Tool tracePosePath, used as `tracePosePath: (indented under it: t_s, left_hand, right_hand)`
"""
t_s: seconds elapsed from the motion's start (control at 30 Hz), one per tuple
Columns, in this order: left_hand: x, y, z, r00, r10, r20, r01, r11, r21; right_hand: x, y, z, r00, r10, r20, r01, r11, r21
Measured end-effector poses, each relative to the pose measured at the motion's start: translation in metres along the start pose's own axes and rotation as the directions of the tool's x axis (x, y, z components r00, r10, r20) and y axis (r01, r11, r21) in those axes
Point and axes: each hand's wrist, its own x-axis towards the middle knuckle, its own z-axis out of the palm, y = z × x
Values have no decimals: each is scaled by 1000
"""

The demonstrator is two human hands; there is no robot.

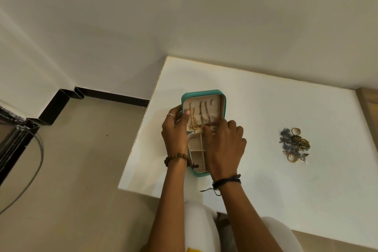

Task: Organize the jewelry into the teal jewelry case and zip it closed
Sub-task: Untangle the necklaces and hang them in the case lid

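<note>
I am looking down at the teal jewelry case (204,96), which is lying open on the white table (266,108), near the table's 9 o'clock edge. Its lid is lying toward 12 o'clock, with gold necklaces (201,116) hanging down its cream lining; the divided tray is sitting toward 6 o'clock. My left hand (176,129) is gripping the case's 9 o'clock rim, thumb curling over onto the lining and fingers wrapping the outside. My right hand (225,145) is covering the hinge area and the tray's 3 o'clock side, fingers bending down at the lower ends of the necklaces; I cannot tell whether they are pinching a chain or only touching it. The loose jewelry pile (294,145), rings and earrings in gold and silver, is sitting well apart at 3 o'clock from the case.
</note>
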Motion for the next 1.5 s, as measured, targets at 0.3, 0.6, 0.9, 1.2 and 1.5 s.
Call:
tracePosePath:
  t_s: [0.3, 0.6, 0.9, 1.2, 1.5]
  left_hand:
    - [0, 5, 1, 1000, -20, -8, 20, 1000, -19]
    - [-2, 7, 1, 1000, -21, -3, 21, 1000, 3]
    - [-1, 8, 1, 1000, -28, 5, 28, 1000, 2]
    - [-4, 12, 1, 998, -69, 9, 69, 997, -36]
    - [-4, 11, -2, 992, -110, 53, 115, 988, -101]
  right_hand:
    - [2, -1, 1, 996, 62, 63, -69, 990, 124]
    - [1, -6, 7, 997, -54, -62, 71, 945, 320]
    - [-2, -3, 6, 976, -183, -115, 208, 943, 259]
    - [-4, 9, -2, 985, -148, -91, 166, 958, 233]
    - [1, 8, 2, 998, -36, -57, 50, 960, 276]
